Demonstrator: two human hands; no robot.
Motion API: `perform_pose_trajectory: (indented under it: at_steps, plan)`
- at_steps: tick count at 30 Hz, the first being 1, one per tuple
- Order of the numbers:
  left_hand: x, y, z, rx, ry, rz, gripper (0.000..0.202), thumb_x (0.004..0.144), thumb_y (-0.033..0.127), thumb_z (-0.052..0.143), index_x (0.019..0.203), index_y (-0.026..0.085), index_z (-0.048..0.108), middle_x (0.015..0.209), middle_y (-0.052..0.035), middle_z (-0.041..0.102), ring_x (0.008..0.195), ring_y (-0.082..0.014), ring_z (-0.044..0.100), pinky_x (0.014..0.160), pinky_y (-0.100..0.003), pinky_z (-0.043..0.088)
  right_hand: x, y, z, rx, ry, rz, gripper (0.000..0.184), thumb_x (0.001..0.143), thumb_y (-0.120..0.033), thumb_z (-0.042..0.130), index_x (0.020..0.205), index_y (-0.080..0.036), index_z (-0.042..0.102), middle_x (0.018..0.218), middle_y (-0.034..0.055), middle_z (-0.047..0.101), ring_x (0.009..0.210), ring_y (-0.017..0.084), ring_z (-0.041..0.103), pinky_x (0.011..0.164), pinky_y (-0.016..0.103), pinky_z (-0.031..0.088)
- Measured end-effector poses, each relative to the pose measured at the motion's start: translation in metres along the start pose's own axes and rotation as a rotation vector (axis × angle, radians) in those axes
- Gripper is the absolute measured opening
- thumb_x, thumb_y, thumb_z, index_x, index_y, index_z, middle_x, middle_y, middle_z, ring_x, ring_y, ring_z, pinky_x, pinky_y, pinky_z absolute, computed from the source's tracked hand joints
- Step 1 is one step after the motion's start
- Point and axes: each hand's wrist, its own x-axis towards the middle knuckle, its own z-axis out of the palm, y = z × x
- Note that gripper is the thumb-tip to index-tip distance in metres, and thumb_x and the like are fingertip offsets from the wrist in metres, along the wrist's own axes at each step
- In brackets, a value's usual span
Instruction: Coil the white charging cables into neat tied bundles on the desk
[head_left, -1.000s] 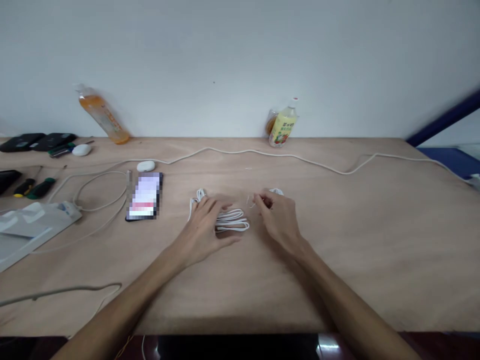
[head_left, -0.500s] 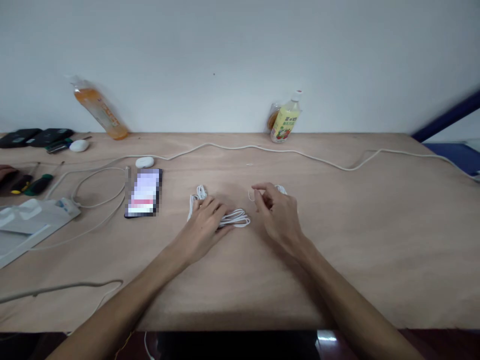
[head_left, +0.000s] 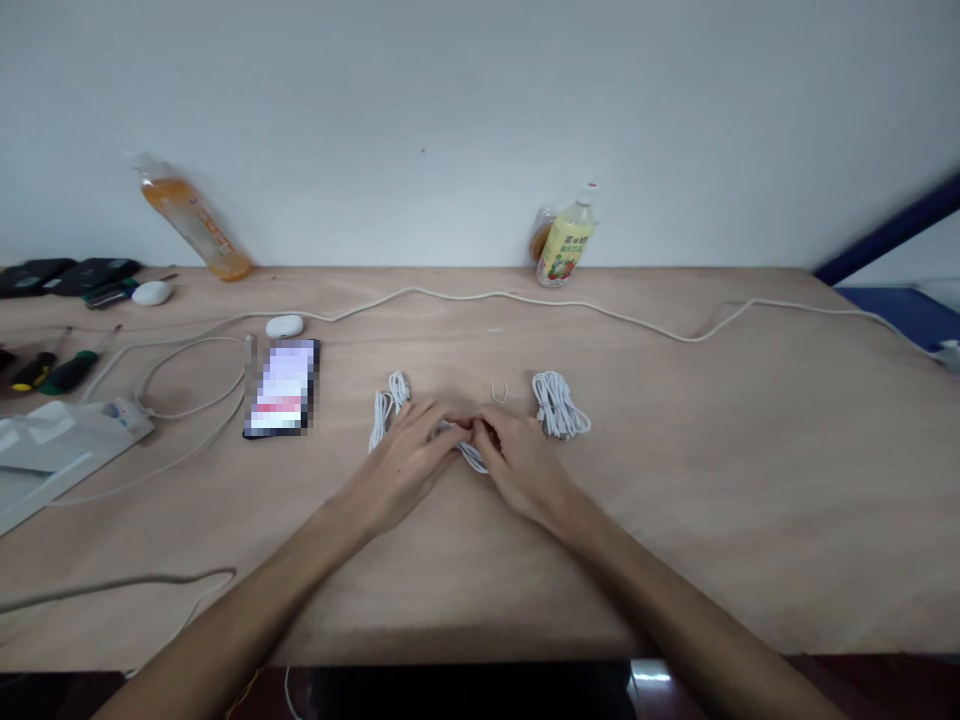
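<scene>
Both hands meet over a white cable bundle (head_left: pixel 472 458) near the middle of the table. My left hand (head_left: pixel 409 455) is closed on the bundle, thumb and fingers towards its right end. My right hand (head_left: pixel 517 450) pinches at the same bundle, its fingertips touching or nearly touching those of the left; much of the bundle is hidden beneath them. A small bent white twist tie (head_left: pixel 499 392) lies just beyond the hands. Another coiled white cable (head_left: pixel 559 405) rests right of my right hand, and more white coiled cable (head_left: pixel 381 418) lies left of my left hand.
A phone (head_left: pixel 283 388) and a white earbud case (head_left: pixel 285 326) lie to the left, with screwdrivers (head_left: pixel 71 372) and a white bag (head_left: pixel 67 445) farther left. A long white cable (head_left: pixel 495 294) crosses the back. Two bottles, orange (head_left: pixel 195 220) and yellow (head_left: pixel 568 240), lean on the wall.
My right hand has moved left and nearer, from beside the twist tie to the bundle at my left hand. The twist tie now lies free, and the right coiled cable is uncovered.
</scene>
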Motion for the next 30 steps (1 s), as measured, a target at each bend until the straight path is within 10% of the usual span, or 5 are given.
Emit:
perform_pose_trajectory:
  at_steps: [10, 30]
  plan:
    - [0.0, 0.018, 0.0, 0.238, -0.044, -0.523, 0.018, 0.109, 0.022, 0.056, 0.096, 0.019, 0.068, 0.091, -0.0069, 0.074, 0.074, -0.0224, 0.072, 0.063, -0.03, 0.052, 0.002, -0.001, -0.004, 0.314, -0.06, 0.155, 0.007, 0.101, -0.021, 0.07, 0.101, -0.017, 0.076, 0.086, 0.0049, 0.08, 0.079, 0.02, 0.072, 0.073, 0.031, 0.048]
    - [0.006, 0.033, 0.013, 0.034, -0.044, -0.678, 0.005, 0.1, 0.022, 0.064, 0.096, 0.018, 0.064, 0.087, -0.0086, 0.071, 0.076, -0.0276, 0.072, 0.07, -0.037, 0.055, 0.001, -0.001, -0.01, 0.584, -0.219, 0.313, 0.019, 0.101, -0.025, 0.065, 0.084, -0.022, 0.06, 0.063, -0.0059, 0.063, 0.039, 0.01, 0.058, 0.042, 0.023, 0.04]
